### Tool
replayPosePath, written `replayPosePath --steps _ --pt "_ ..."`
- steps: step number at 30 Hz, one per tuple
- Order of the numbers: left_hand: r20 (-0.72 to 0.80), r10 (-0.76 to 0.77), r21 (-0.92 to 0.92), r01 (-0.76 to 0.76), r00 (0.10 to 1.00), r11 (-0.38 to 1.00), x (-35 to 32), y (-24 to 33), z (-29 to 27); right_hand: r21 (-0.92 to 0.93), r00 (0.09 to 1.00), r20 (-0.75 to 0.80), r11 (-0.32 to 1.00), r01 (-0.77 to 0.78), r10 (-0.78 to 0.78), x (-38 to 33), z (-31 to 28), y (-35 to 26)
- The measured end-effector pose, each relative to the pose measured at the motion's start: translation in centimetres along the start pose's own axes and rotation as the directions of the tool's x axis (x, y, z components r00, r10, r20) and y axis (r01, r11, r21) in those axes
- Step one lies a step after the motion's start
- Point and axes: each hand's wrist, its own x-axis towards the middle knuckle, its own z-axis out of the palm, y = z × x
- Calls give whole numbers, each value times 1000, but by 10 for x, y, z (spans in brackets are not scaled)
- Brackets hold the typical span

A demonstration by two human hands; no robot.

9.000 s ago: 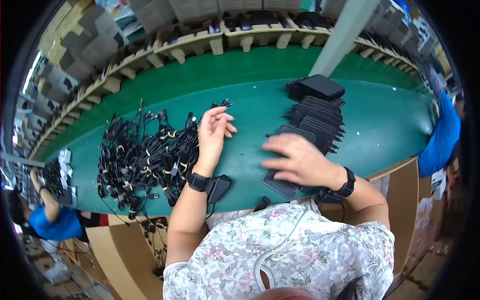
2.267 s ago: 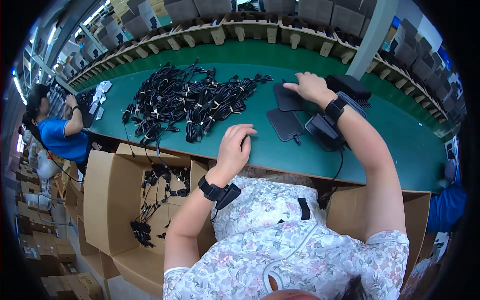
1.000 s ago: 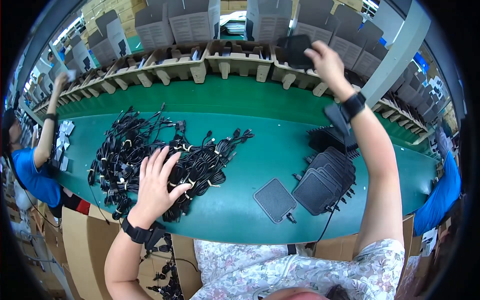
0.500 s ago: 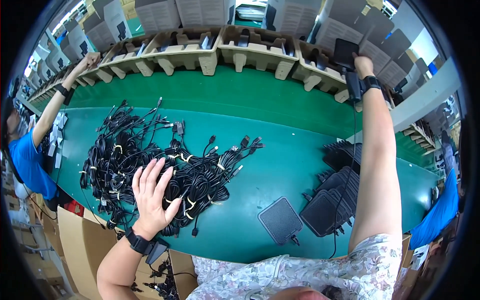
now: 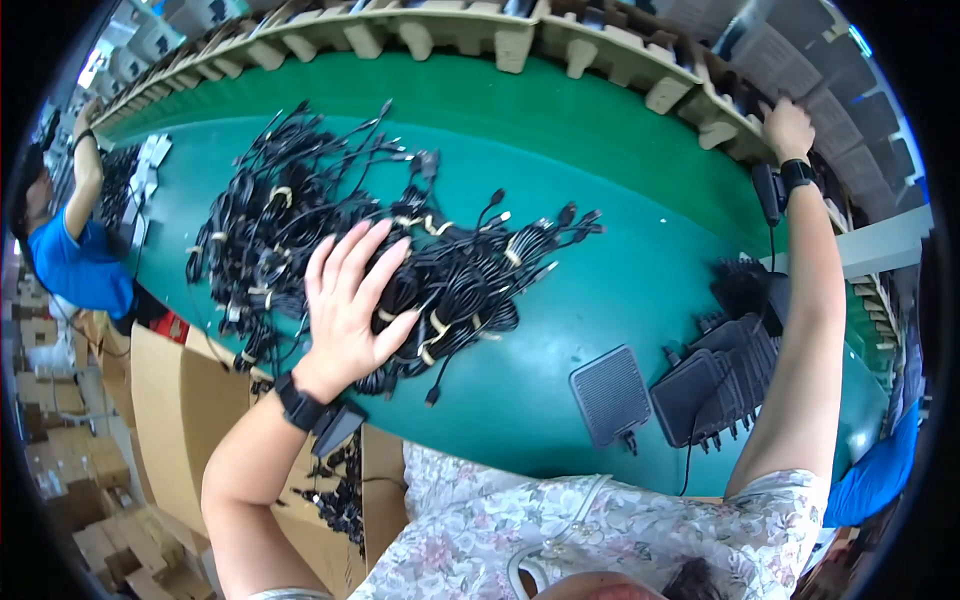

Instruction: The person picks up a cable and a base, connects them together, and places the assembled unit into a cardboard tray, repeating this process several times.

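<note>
My left hand (image 5: 355, 305) lies with fingers spread over a heap of coiled black cables (image 5: 470, 285), many tied with pale yellow bands. Nothing is gripped in it. Far off to the right, my right hand (image 5: 788, 130) reaches down at a brown moulded pulp tray (image 5: 722, 128). Its fingers are partly hidden and blurred there, so whether they hold anything does not show. A flat black device with a textured face (image 5: 611, 396) rests on the green table by itself. Beside it, several similar black devices (image 5: 690, 398) lie stacked and overlapping, partly behind my right forearm.
More pulp trays (image 5: 440, 38) line the far edge, with printed card flaps behind them. An open cardboard box (image 5: 170, 385) holding black cables stands below the table at left. A co-worker in blue (image 5: 85, 265) is at the left; another blue sleeve (image 5: 880, 470) shows at right.
The view has turned and shifted. My right hand, earlier holding a black device up above the trays, is now lower at the tray, and that device is no longer plainly visible. My left hand stays spread on the cables.
</note>
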Motion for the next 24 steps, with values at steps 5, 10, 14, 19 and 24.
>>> replayPosePath --steps 5,10,14,19,24 --pt "-75 51 -11 -52 996 999 7 1 10 621 772 -427 469 629 -471 -77 -80 -88" --pt "-117 61 22 -59 991 998 -4 -1 9 545 219 -546 -144 826 -809 -190 -166 -161" --pt "-170 60 -18 -64 984 998 -3 2 9 639 291 -605 -234 732 -741 -228 -201 -179" --pt "-226 63 -12 -68 972 998 -7 -9 19 428 32 -571 -264 864 -820 -266 -223 -172" --pt "-219 85 30 -81 972 996 -7 -7 16 401 95 -488 -126 908 -867 -271 -217 -155"
